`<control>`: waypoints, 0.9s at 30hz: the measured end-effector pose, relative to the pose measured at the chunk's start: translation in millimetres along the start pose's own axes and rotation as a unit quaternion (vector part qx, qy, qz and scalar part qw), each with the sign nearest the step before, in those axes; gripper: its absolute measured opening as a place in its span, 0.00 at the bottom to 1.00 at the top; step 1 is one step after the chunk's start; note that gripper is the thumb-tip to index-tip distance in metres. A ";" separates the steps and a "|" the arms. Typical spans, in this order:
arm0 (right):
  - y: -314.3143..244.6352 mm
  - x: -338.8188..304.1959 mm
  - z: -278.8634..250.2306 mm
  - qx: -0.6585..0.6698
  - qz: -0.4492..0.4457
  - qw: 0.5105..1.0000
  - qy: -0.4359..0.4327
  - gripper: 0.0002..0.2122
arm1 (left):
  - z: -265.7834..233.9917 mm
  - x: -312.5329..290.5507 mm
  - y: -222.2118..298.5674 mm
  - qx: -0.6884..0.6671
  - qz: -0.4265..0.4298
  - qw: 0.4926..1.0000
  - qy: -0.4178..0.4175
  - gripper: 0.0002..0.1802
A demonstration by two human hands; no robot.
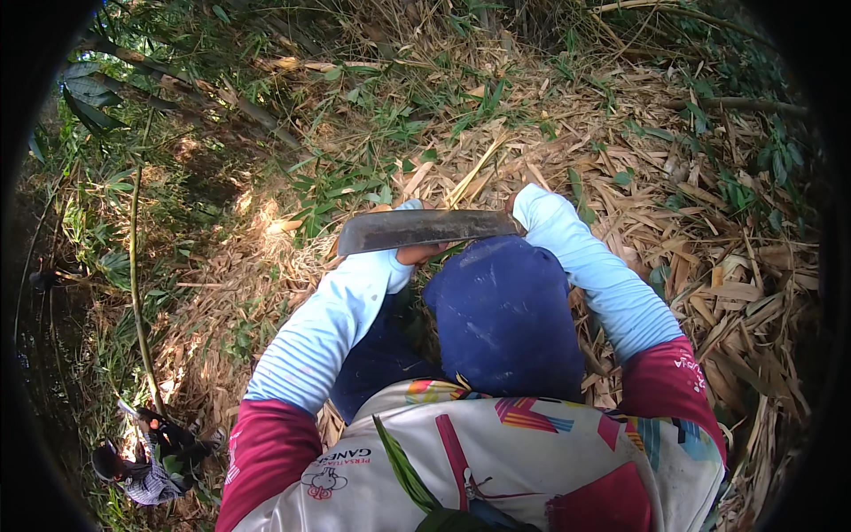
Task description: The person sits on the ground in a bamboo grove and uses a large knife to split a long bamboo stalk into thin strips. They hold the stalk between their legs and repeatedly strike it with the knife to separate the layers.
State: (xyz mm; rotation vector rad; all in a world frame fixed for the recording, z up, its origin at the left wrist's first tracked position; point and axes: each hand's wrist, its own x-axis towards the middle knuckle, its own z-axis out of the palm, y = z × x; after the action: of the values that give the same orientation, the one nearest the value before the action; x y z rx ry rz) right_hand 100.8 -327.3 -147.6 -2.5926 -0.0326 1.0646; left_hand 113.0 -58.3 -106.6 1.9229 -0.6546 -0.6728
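Note:
A machete (417, 231) with a broad dark blade lies crosswise in front of my raised knee, its wide end over my left forearm. My right hand (511, 203) is at the blade's narrow right end, closed on the machete; cuff and blade hide the handle and most of the fingers. Behind and below the blade is my left hand (417, 254), with only a little of it showing, so its fingers cannot be read. Just beyond the blade, pale thin strips (476, 174) of plant stalk point away from me; whether a hand touches them is hidden.
Dry leaf litter (709, 293) covers the ground around me, with green sprigs (341, 195) ahead. Bamboo stems (230, 106) slant at the far left, and a thin upright stem (136, 266) stands nearer. Another person (155, 465) is low at the lower left.

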 end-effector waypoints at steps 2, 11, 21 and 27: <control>-7.8 -7.9 -5.3 -0.009 0.003 1.000 -0.008 0.23 | -2.8 2.3 -12.0 -0.218 -0.079 0.972 -0.040 0.11; -26.5 -49.1 -22.7 -0.044 -0.020 0.998 0.042 0.22 | -18.3 8.7 4.1 -0.337 -0.229 0.912 -0.050 0.18; -16.7 -46.9 -3.2 0.044 -0.093 0.982 0.157 0.19 | -0.2 -0.6 29.5 0.022 -0.104 0.994 -0.017 0.30; -10.3 -47.6 8.0 0.080 -0.152 0.952 0.254 0.14 | 12.3 9.6 21.1 0.210 0.052 0.976 0.001 0.23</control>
State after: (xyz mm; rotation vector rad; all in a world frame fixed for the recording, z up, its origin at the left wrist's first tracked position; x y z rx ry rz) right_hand 62.1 -322.2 -117.3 -2.5245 -0.2040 0.2671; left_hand 107.9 -80.7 -93.9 2.2552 -0.9480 -0.4921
